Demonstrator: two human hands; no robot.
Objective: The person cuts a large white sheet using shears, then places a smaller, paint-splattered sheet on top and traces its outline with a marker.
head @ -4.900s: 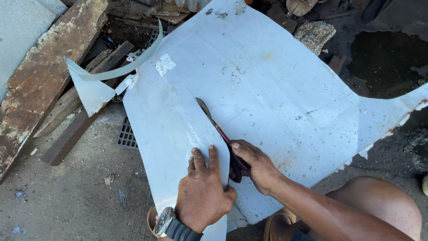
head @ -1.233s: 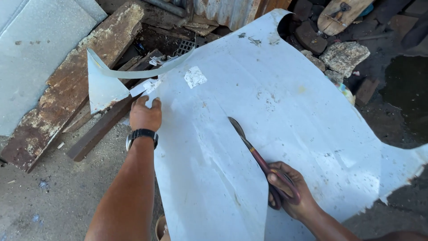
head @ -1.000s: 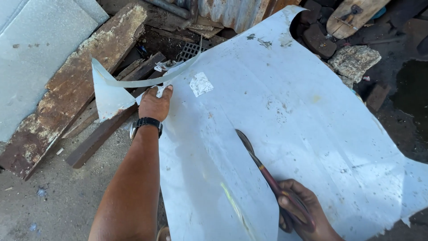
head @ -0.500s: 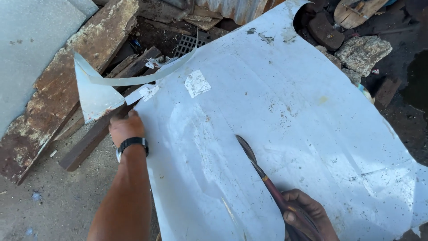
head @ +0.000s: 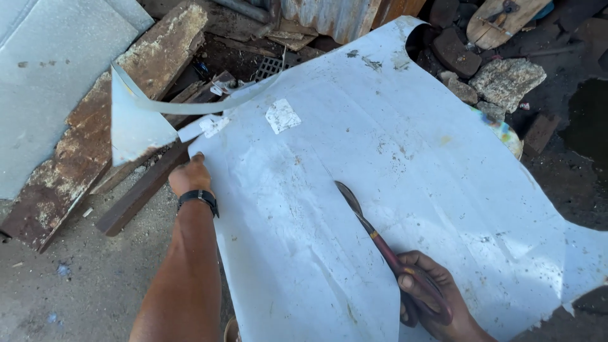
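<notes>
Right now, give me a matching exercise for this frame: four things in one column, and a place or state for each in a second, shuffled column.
Things:
1. left hand
2. right hand
3. cut strip
4. stone

Places or states:
A. curls up off the sheet's far left corner
B. lies on the ground past the sheet's far right edge
C. grips the left edge of the metal sheet
D. holds the snips, blades resting on the sheet

Pairs: 1-C, 2-D, 3-A, 4-B
</notes>
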